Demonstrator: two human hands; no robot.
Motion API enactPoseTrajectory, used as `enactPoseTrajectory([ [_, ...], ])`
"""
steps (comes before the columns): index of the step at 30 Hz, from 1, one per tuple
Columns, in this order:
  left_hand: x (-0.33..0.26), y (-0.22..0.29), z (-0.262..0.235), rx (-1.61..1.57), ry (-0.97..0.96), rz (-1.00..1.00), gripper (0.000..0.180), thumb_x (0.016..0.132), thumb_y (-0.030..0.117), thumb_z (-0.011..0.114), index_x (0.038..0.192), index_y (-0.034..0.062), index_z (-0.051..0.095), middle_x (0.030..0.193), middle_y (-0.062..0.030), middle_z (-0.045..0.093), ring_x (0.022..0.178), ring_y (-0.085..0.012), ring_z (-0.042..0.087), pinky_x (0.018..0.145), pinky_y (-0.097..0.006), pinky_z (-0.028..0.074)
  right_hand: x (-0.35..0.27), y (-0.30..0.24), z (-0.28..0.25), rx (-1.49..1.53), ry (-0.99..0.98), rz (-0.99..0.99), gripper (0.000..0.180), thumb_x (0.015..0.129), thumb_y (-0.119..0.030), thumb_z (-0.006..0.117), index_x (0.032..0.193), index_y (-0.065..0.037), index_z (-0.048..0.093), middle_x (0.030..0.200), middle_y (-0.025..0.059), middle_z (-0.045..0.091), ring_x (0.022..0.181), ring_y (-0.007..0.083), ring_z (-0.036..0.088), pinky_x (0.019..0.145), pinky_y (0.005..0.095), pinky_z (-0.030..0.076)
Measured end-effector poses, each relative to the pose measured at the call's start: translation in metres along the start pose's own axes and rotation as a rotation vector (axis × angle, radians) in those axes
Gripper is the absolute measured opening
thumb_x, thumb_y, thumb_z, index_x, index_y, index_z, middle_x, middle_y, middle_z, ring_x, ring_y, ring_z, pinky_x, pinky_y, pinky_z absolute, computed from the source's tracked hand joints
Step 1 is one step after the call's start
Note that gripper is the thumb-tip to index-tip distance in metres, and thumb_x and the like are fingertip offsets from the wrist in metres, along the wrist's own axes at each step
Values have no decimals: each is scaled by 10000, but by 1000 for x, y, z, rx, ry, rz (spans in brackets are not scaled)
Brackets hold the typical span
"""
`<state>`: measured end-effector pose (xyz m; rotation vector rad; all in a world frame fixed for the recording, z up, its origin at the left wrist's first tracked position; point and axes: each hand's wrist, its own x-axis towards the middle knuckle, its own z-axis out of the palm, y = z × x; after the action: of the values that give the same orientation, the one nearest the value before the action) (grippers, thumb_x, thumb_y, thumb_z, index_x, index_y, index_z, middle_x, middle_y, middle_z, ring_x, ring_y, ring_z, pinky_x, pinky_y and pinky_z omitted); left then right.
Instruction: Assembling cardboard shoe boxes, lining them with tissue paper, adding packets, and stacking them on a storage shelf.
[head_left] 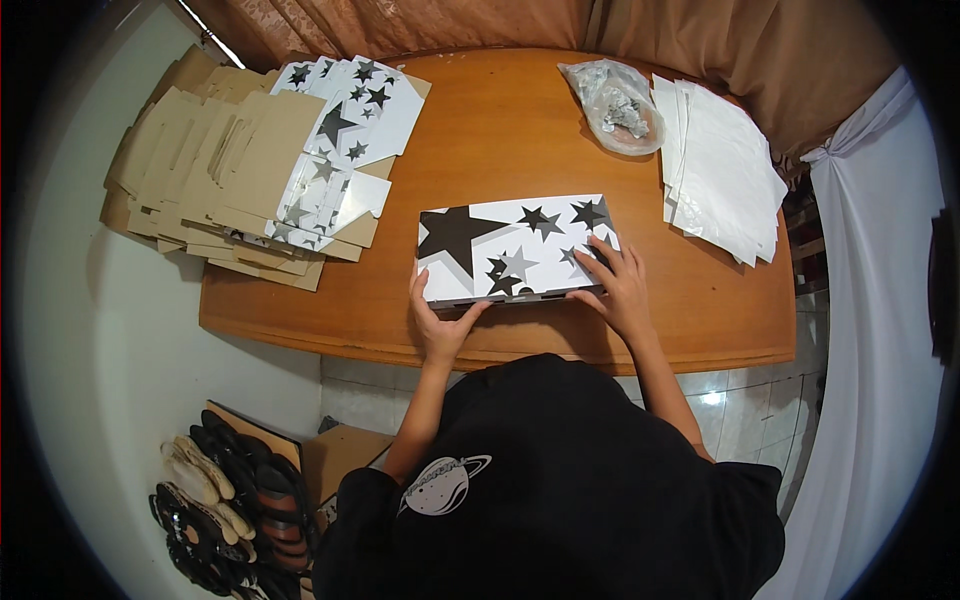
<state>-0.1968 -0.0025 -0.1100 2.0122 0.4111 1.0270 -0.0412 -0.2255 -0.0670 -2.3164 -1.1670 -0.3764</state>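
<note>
A closed, oblong cardboard box (510,255), white with black and grey stars, lies flat on the wooden table (490,130) in front of me. My left hand (440,322) grips its near left corner, thumb along the near side and fingers against the left end. At the near right corner, my right hand (624,292) has its fingers on the top and right edge, with its thumb at the near side. The box's underside and contents are hidden.
At the far left is a tall pile of flattened cardboard boxes (230,150), some star-printed. A clear plastic bag (618,110) with crumpled grey material sits at the back right, beside white sheets (718,170). Sandals and shoes (230,490) stand on the floor, lower left.
</note>
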Motion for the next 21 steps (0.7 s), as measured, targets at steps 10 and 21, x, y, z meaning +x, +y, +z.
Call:
enactPoseTrajectory([
  [10,2,0,3,51,57,9,799,567,220,841,1198,50,382,1252,-204,405,1128,-332,430,940,-397,354,4,-13,-12,-69,-234,139,459,727,-395,651,1172,-347,555,1359,3,366,1308,363,203,956,709,31],
  [21,2,5,1,49,27,-181,707,574,225,831,1141,43,450,1254,-205,409,1126,-356,429,932,-405,357,-3,-9,-2,-6,-168,104,425,764,-381,622,1181,-351,549,1357,11,375,1305,387,190,972,687,71],
])
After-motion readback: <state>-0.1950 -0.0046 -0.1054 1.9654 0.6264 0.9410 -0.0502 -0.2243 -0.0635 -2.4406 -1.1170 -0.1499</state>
